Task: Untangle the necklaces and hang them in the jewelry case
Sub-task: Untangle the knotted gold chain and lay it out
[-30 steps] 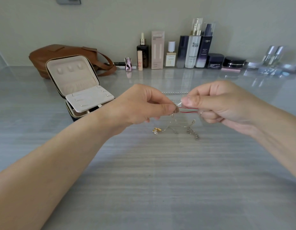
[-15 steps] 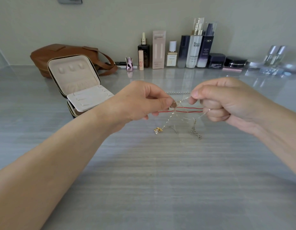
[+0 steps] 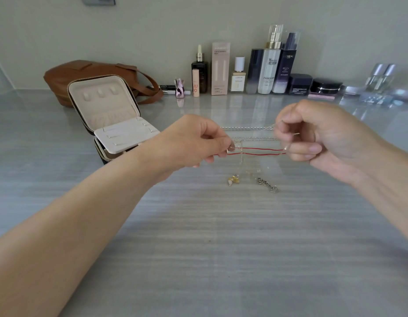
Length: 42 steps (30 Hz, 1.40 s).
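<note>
Necklaces (image 3: 255, 138) hang in a tangle between the two hands, raised above the grey countertop (image 3: 198, 248). Left hand (image 3: 194, 143) pinches one end of the bundle between thumb and forefinger. Right hand (image 3: 317, 138) has its fingers curled round the other end. Red cord (image 3: 260, 148) runs as two taut strands from hand to hand, with two silver chains (image 3: 248, 127) stretched above it. Fine strands drop from near the left-hand pinch toward the countertop. A gold pendant (image 3: 232, 180) and a silver clasp end (image 3: 268, 185) lie there, below the gap between the hands. Jewelry case (image 3: 104, 110) stands open to the left of the left hand, apart from the necklaces, lid upright.

The number of necklaces in the tangle cannot be told, as the hanging strands are too thin to trace. Right-hand fingers hide where the chains end. Left wrist covers part of the case's near right side. Brown bag (image 3: 68, 76) sits behind the case.
</note>
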Motion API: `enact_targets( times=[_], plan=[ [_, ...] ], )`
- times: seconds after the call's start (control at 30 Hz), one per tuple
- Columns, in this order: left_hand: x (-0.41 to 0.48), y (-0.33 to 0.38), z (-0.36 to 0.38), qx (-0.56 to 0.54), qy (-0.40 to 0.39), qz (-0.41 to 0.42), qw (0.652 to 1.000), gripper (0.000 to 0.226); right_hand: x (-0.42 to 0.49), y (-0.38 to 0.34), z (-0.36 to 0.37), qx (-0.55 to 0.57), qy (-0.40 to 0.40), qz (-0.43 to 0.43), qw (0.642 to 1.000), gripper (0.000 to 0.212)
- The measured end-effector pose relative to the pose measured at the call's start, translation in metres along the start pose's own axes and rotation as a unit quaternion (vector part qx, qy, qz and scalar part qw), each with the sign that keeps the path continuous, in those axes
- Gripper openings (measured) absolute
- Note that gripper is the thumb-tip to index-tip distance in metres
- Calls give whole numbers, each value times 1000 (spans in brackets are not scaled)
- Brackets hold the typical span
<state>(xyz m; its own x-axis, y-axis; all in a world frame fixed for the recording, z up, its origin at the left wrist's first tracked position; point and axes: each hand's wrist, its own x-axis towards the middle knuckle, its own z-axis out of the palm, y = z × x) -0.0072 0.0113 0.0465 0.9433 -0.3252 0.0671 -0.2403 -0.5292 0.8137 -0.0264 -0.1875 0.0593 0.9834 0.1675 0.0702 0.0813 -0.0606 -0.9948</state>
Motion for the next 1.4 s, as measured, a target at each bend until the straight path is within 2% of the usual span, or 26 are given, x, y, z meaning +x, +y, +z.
enact_targets(
  times=[0.13,0.23,0.43,0.53,0.63,0.77,0.97,1.27,1.4],
  plan=[
    [0,1,1,5,-6,-19,1000,23,0,1,-2,-11,5,-10,1000,30],
    [0,4,0,-31,-6,-58,998,22,-3,-1,2,-30,-23,-26,999,18],
    [2,4,2,-222,-17,-117,968,20,-4,-2,3,-31,-44,-22,998,15],
    [3,3,1,-330,-23,-113,937,21,-1,2,3,-34,-32,-14,999,26],
    [4,3,0,-374,-22,-98,922,22,0,6,3,-42,-40,-1,998,33],
    [4,3,2,-335,2,-75,939,22,-2,8,6,-56,-81,-1,995,20],
    [2,0,11,-278,5,-52,959,24,0,6,3,-8,-65,-21,998,21],
    [0,0,16,-207,3,-45,977,25,0,8,3,0,-69,-43,997,16],
    [0,0,15,-110,19,-20,994,25,1,9,2,-6,-65,-42,997,15]
  ],
)
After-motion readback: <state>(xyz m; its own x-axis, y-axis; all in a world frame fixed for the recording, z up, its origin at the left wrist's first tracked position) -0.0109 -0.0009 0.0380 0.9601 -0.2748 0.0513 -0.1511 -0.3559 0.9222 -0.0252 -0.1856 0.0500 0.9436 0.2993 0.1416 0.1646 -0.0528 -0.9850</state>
